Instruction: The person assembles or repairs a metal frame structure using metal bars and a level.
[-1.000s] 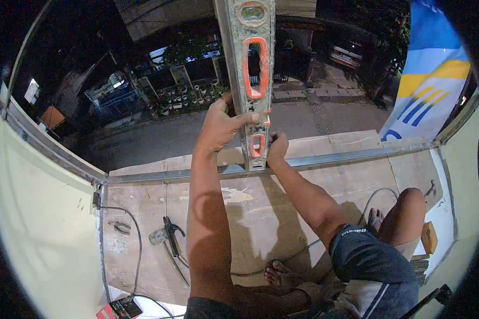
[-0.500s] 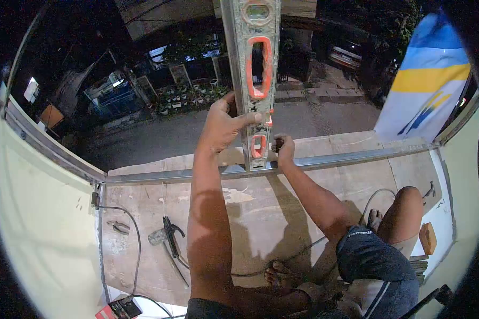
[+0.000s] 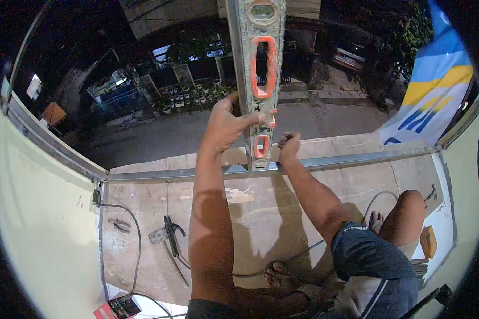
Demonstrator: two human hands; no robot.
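Note:
My left hand (image 3: pixel 226 125) is wrapped round a spirit level (image 3: pixel 266 106) and the upright metal post (image 3: pixel 238 58) behind it, with the thumb across the level's face. The level stands upright with its lower end at the horizontal metal rail (image 3: pixel 330 160). It has red-edged openings and a vial near the top. To the right of its lower end is my right hand (image 3: pixel 289 146), apart from the level, fingers curled; whether it holds something small is hidden.
A hammer (image 3: pixel 171 236), a mallet (image 3: pixel 158 236), pliers (image 3: pixel 121 226) and a cable (image 3: pixel 138 239) lie on the wooden floor (image 3: pixel 143 202). A red device (image 3: pixel 117 307) is at bottom left. Beyond the rail are a street and a flag (image 3: pixel 428 90).
My right hand has moved slightly right, away from the level. The level and my left hand appear slightly further right in view. The flag has shifted.

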